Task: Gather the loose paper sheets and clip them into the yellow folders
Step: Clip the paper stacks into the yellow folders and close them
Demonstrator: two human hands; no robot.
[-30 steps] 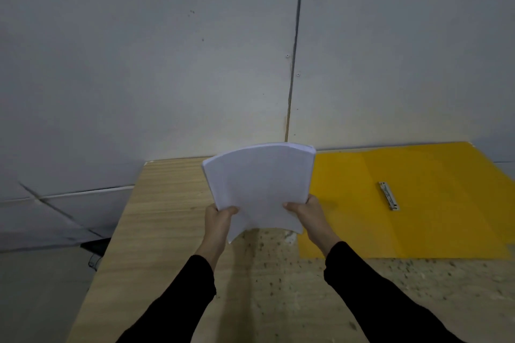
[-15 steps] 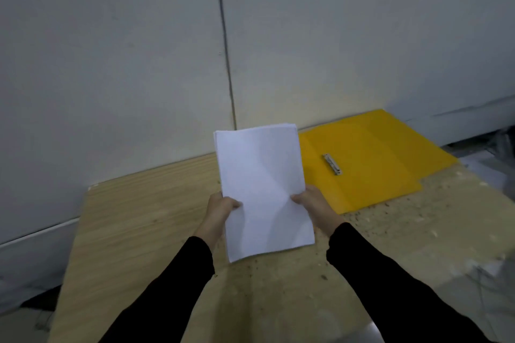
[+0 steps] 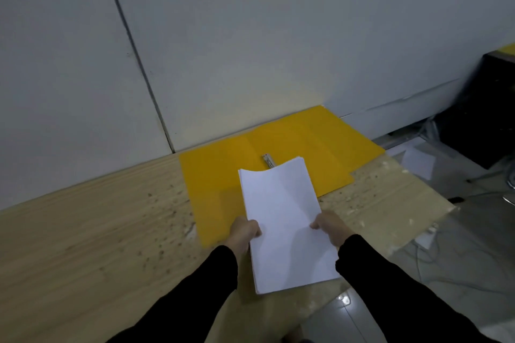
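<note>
- Table (image 3: 83, 231): fills the left and centre, its far edge against the wall (image 3: 250, 36).
- Open folder (image 3: 223, 175): flat on the table's far right part, back edge along the wall.
- Clip (image 3: 267, 159): on the folder's middle, its near end hidden behind the paper stack (image 3: 281, 217).
- Paper stack: held over the folder's near part, with the left hand (image 3: 242, 231) gripping its left edge and the right hand (image 3: 330, 227) its right edge.
- Cables (image 3: 446, 259) and loose sheet (image 3: 418, 164): on the floor right of the table.
- Cabinet (image 3: 479, 114): far right.

Clip (image 3: 267, 160) — half behind sheets (image 3: 281, 220)
</note>
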